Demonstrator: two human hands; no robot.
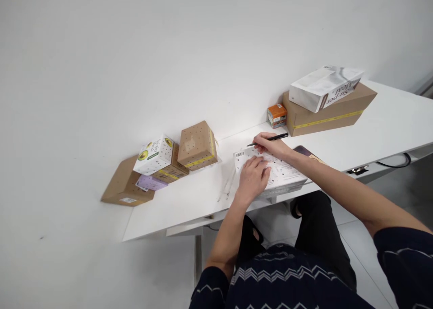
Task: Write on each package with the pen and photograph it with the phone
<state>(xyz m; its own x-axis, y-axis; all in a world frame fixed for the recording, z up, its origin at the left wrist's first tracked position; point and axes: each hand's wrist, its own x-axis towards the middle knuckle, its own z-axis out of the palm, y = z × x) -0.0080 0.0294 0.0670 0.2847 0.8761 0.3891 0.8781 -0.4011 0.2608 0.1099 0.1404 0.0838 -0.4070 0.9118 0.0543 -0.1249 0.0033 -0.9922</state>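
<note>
Head view. We see the right hand [270,144] closed around a black pen [269,140], its tip resting at the far edge of a white box [270,173] printed with small dots and a barcode. The left hand [253,179] lies flat on the box top, fingers loosely spread, holding nothing; the two hands sit just beside each other. The box lies at the near edge of the white table [372,128], in front of the person. To the left we find a cluster of cartons: a brown dotted box [197,145], a white avocado box [154,154], a flat carton [123,185]. To the far right, a white bag [324,88] lies on a long carton [329,108], an orange box [277,115] beside it.
</note>
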